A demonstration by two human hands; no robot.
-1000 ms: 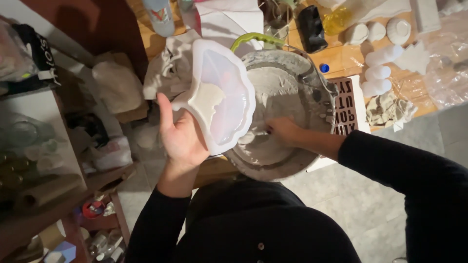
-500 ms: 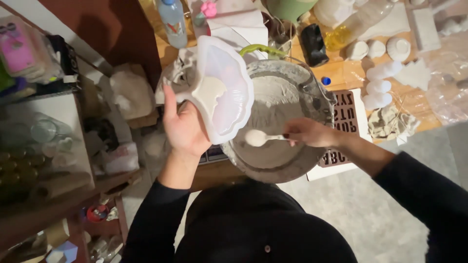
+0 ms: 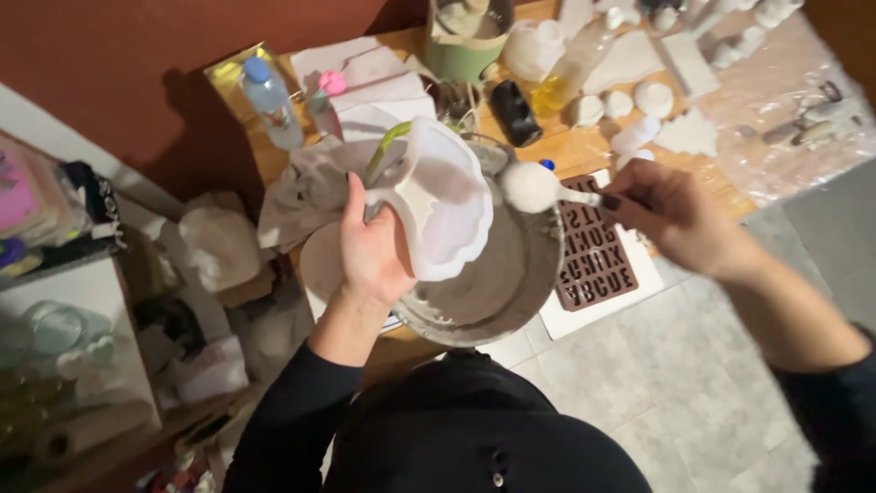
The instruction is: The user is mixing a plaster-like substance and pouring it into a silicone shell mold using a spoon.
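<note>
The wooden tabletop (image 3: pixel 584 146) runs across the upper part of the view, crowded with things, and its near edge meets a pale tiled floor (image 3: pixel 639 365). Largest on it is a round metal bowl (image 3: pixel 511 283), grey with wet mix inside, sitting at the tabletop's near edge just in front of the person. Over the bowl's left half the left hand (image 3: pixel 370 251) grips a translucent white mould (image 3: pixel 443 210) with a wavy, scalloped rim, thumb on its near wall and fingers behind it, so that the mould is tilted with its open side facing up and to the right. To the right of the bowl lies a brown silicone letter mould (image 3: pixel 598 251) on a white sheet, partly hidden by the bowl's rim. Behind the bowl lie crumpled white papers (image 3: pixel 365 91), a green cup (image 3: pixel 465 46), a clear plastic bottle with a blue cap (image 3: pixel 269 100), a bottle of yellow liquid (image 3: pixel 570 73) lying on its side, and a small black container (image 3: pixel 516 114). Several small white cast pieces (image 3: pixel 639 105) rest near a clear plastic sheet to the right. The right hand (image 3: pixel 675 215) pinches the handle of a spoon (image 3: pixel 538 187) heaped with white paste, held just beside the mould's right rim above the bowl.
</note>
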